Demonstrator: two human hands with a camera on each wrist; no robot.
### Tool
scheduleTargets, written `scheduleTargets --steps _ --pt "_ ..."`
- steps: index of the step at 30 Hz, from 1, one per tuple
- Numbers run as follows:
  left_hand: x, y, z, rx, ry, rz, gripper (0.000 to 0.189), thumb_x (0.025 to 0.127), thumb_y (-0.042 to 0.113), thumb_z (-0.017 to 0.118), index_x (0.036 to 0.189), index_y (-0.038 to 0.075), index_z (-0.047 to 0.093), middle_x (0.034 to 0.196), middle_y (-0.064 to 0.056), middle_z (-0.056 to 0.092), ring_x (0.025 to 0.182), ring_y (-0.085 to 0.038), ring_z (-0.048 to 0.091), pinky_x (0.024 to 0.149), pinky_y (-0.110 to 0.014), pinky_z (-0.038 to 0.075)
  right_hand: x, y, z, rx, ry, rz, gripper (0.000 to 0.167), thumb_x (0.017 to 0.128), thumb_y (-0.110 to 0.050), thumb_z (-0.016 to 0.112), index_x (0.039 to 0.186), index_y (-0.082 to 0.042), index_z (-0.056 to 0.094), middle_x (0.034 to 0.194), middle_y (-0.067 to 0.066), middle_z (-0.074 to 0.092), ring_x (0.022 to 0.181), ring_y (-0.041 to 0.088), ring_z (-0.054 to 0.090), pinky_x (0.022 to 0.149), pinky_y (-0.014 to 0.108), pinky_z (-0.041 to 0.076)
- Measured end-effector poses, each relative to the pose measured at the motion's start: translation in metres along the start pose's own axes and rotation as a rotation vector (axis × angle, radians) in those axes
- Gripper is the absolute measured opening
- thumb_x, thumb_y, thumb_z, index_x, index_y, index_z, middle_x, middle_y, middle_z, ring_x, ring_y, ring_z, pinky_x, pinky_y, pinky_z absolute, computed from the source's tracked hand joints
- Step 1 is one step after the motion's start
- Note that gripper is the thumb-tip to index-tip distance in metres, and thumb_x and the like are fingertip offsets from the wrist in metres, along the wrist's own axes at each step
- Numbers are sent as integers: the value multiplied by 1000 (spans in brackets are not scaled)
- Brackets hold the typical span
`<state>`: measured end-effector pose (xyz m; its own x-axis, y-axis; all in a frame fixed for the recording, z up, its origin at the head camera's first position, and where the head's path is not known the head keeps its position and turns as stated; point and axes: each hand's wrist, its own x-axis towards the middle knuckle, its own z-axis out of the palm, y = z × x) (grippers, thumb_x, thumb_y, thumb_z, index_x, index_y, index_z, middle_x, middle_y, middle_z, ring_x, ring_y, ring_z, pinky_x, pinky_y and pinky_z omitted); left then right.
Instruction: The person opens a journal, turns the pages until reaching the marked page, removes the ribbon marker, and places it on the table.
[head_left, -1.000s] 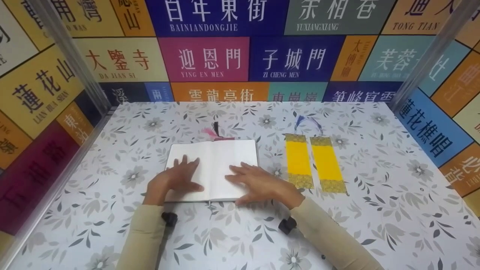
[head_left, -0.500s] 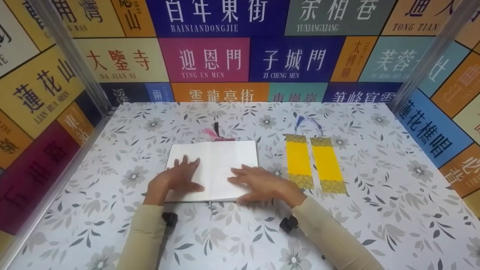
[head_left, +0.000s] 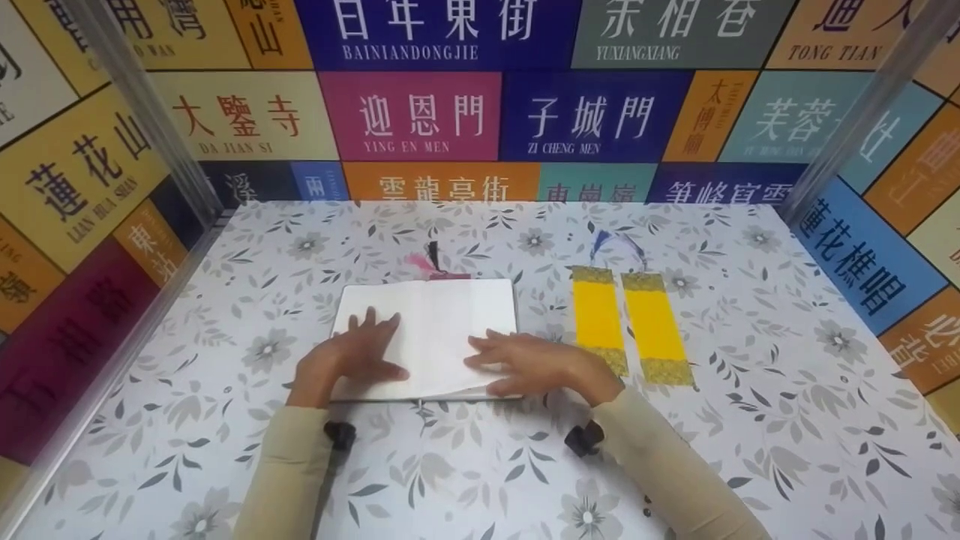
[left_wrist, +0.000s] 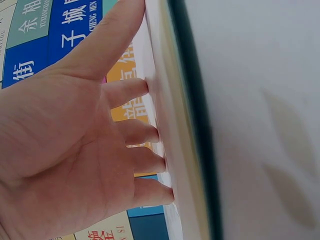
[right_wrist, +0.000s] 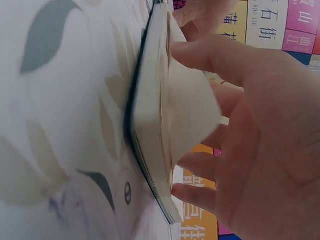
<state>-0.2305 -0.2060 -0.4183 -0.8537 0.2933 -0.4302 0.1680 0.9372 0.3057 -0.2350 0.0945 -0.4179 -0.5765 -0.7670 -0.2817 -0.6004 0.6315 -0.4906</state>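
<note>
An open notebook (head_left: pixel 442 315) with blank white pages lies on the patterned tabletop. My left hand (head_left: pixel 349 356) rests on its left page with fingers spread; the left wrist view shows those fingertips touching the paper above a dark cover edge. On the right page's outer side, my right hand (head_left: pixel 536 361) also lies with spread fingers. The right wrist view shows a lifted page corner (right_wrist: pixel 195 115), with the right thumb at the page's edge and the other fingers partly behind it. A dark red bookmark end (head_left: pixel 450 277) with pink and black tassels sticks out behind the notebook.
Two yellow bookmarks (head_left: pixel 600 315) with gold patterned ends and blue-purple tassels (head_left: pixel 619 244) lie right of the notebook, close to my right hand. Panels with colourful place-name signs (head_left: pixel 420 116) stand behind the table (head_left: pixel 480 480) and along both sides.
My right hand has slid slightly to the right across the page. The lower edge of the right page now lifts a little. My left hand has stayed in place.
</note>
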Motion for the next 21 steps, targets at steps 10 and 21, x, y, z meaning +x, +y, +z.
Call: scheduleTargets --steps 10,21 --pt "1 -3 1 8 -9 -5 98 94 49 62 161 4 6 161 -37 -7 148 -60 -4 122 -69 4 -4 12 -8 83 35 86 56 92 -6 56 145 -23 56 165 -3 32 157 22 19 129 46 18" --pt "0 -2 0 -3 2 25 98 93 47 63 160 1 8 159 -41 -6 145 -63 -4 120 -72 6 -3 30 -11 151 167 46 57 91 -16 70 146 -19 54 170 7 15 157 32 16 128 52 18"
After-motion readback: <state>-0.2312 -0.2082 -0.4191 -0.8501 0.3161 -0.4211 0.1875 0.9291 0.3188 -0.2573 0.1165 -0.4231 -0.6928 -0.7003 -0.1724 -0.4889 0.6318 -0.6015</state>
